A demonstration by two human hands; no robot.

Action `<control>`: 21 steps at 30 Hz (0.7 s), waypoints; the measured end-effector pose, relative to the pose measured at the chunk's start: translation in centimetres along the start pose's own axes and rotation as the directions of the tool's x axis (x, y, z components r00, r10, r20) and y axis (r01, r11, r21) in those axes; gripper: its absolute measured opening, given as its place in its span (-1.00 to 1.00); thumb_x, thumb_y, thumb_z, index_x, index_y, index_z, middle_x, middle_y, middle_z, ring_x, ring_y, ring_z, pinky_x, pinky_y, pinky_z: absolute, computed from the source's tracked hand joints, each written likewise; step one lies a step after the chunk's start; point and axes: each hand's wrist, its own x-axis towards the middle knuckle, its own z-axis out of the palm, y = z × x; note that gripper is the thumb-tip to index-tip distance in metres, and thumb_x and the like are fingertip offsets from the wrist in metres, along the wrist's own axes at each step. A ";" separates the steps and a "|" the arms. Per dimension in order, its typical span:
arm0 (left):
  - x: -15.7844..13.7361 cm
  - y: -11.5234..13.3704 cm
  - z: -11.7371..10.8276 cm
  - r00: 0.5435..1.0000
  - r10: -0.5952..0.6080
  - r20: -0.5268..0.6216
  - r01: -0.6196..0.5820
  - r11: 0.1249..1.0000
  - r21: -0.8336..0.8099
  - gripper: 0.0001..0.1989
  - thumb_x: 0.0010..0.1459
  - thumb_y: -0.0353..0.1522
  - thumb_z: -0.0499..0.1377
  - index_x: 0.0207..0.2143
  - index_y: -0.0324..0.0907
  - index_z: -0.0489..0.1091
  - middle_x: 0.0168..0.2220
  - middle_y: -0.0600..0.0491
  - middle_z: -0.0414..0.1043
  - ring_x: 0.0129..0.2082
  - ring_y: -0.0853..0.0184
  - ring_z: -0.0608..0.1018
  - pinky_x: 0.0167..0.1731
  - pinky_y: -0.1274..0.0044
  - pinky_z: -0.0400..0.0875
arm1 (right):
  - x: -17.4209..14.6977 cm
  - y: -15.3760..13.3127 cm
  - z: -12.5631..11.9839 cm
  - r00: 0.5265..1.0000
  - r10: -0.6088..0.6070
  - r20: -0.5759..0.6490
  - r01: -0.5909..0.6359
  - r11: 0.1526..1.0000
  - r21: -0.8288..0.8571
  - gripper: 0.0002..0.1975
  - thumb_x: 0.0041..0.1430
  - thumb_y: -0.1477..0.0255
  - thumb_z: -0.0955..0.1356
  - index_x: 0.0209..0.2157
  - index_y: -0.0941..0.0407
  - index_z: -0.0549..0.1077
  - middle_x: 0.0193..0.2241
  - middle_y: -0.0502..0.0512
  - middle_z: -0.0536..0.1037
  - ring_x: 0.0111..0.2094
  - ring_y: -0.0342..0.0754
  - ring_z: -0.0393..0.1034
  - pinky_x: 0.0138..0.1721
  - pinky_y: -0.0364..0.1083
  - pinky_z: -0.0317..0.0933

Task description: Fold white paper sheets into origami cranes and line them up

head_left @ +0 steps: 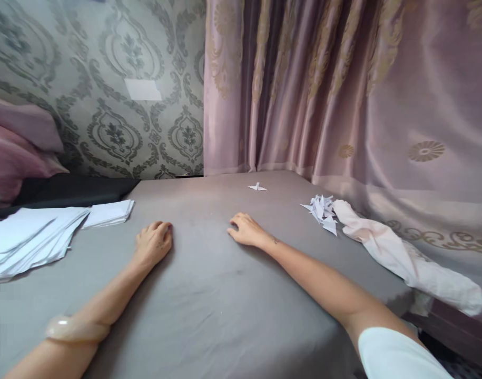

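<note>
My left hand (154,243) rests on the grey cloth-covered surface (209,300), its fingers loosely curled and holding nothing I can see. A pale bangle (78,329) circles that forearm. Across a gap, my right hand (246,230) lies on the same cloth, thumb and fingers apart with nothing between them. Nearest to my left hand is a small stack of white paper pieces (108,213). Beyond my right hand, a single folded white paper piece (257,187) stands by itself. To the right lies a pile of folded paper pieces (323,210).
Large white paper sheets (31,237) are stacked at the left, beside a black cloth (75,190) and pink fabric (19,142). A rolled whitish cloth (406,258) lies along the right edge. Pink curtains (288,89) and a patterned wall (106,58) close off the back.
</note>
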 end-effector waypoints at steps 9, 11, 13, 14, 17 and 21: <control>-0.1 0.4 -1.3 0.985 0.162 0.063 -0.169 0.975 0.142 -0.58 0.26 -0.31 -0.16 -0.08 -0.23 0.44 -0.13 -0.20 0.46 -0.12 0.09 0.49 -0.19 0.37 0.34 | -2.3 -2.1 1.2 0.987 -0.162 -0.010 0.163 0.985 0.063 -0.64 0.24 0.33 0.25 0.02 0.15 0.41 0.07 0.22 0.40 0.10 0.04 0.22 0.10 0.02 0.08; 0.4 0.4 -1.7 0.983 0.162 0.087 -0.173 0.975 0.141 -0.57 0.26 -0.26 -0.16 -0.15 -0.23 0.46 -0.18 -0.19 0.47 -0.16 0.10 0.51 -0.24 0.40 0.35 | -2.0 -1.3 0.9 0.982 -0.191 -0.009 0.191 0.979 0.074 -0.66 0.22 0.34 0.27 0.00 0.12 0.44 0.05 0.17 0.42 0.08 0.00 0.25 0.09 -0.02 0.09; 1.1 0.5 -2.1 0.986 0.138 0.097 -0.150 0.979 0.135 -0.55 0.26 -0.23 -0.17 -0.22 -0.23 0.47 -0.19 -0.19 0.48 -0.17 0.08 0.52 -0.30 0.42 0.35 | -1.3 -0.2 0.6 0.981 -0.196 -0.014 0.196 0.977 0.080 -0.72 0.19 0.39 0.29 -0.08 0.11 0.49 -0.02 0.12 0.48 0.02 -0.05 0.31 0.06 -0.08 0.12; 1.4 0.6 -2.2 0.988 0.123 0.095 -0.135 0.981 0.136 -0.55 0.26 -0.23 -0.17 -0.25 -0.22 0.47 -0.19 -0.19 0.48 -0.18 0.08 0.53 -0.32 0.43 0.35 | -0.8 0.4 0.3 0.983 -0.183 -0.024 0.185 0.980 0.079 -0.76 0.19 0.42 0.29 -0.13 0.11 0.51 -0.07 0.11 0.51 -0.02 -0.08 0.34 0.05 -0.10 0.12; 2.2 0.7 -2.2 0.994 0.079 0.077 -0.091 0.983 0.161 -0.56 0.26 -0.26 -0.17 -0.30 -0.21 0.47 -0.18 -0.18 0.49 -0.21 0.05 0.54 -0.36 0.42 0.34 | 1.1 2.4 -0.2 0.993 -0.098 -0.072 0.102 0.993 0.067 -0.77 0.18 0.50 0.27 -0.23 0.12 0.55 -0.14 0.10 0.55 -0.08 -0.11 0.37 0.03 -0.14 0.12; 2.6 0.6 -1.6 0.997 0.060 0.038 -0.066 0.981 0.182 -0.58 0.25 -0.26 -0.16 -0.30 -0.20 0.47 -0.20 -0.17 0.49 -0.21 0.05 0.54 -0.38 0.41 0.33 | 4.2 6.1 -0.7 0.985 0.112 -0.134 -0.105 0.993 0.060 -0.76 0.17 0.53 0.26 -0.29 0.11 0.57 -0.20 0.10 0.58 -0.13 -0.10 0.40 -0.03 -0.16 0.16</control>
